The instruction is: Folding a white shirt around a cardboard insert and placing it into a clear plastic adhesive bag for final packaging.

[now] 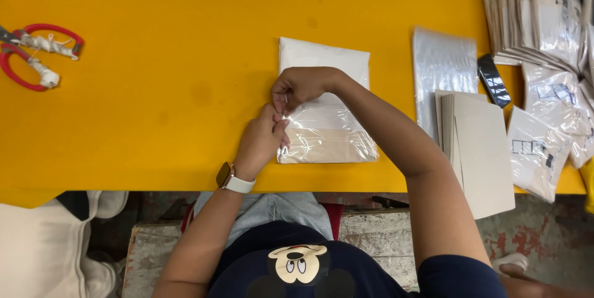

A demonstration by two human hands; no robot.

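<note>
A folded pale garment inside a clear plastic bag (328,134) lies in the middle of the yellow table (185,88); its white far part sticks out toward the back. My right hand (300,86) pinches the bag's left edge with closed fingers. Just below it, my left hand (263,140) also grips that left edge, wrist bearing a watch with a white strap. The two hands touch each other at the bag's side.
Red-handled scissors (34,54) wrapped in white cloth lie at the far left. Right of the bag are a stack of clear plastic bags (440,69), a pile of grey cardboard sheets (482,153), a black phone (494,80) and several bagged garments (544,20).
</note>
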